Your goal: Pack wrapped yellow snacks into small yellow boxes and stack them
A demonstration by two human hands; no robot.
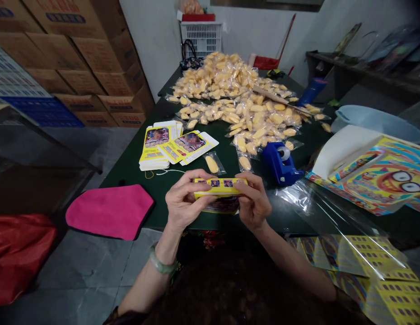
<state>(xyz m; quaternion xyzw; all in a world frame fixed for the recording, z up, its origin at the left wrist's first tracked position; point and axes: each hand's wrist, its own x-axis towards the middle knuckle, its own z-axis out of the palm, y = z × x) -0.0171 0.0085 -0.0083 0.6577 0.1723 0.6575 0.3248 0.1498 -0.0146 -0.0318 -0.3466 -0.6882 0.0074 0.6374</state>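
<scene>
Between my two hands is a small yellow printed carton (221, 186), held above the near edge of the dark green table. My left hand (188, 196) grips its left end, thumb below and fingers on top. At the right end, my right hand (254, 198) has its fingers closed around the carton. Just beyond it lie single yellow oval pieces in clear wrappers, one wrapped piece (212, 163) closest to my left fingers. A stack of flat yellow cartons (156, 146) sits to the left, with another flat carton (189, 146) lying partly over it.
A large heap of wrapped yellow pieces (226, 76) covers the far table. At right are a blue tape dispenser (281, 164), a colourful display box (372, 176) and a light blue basin (379, 119). A pink cloth (110, 211) overhangs the left edge. Brown cardboard boxes (95, 54) stand stacked behind.
</scene>
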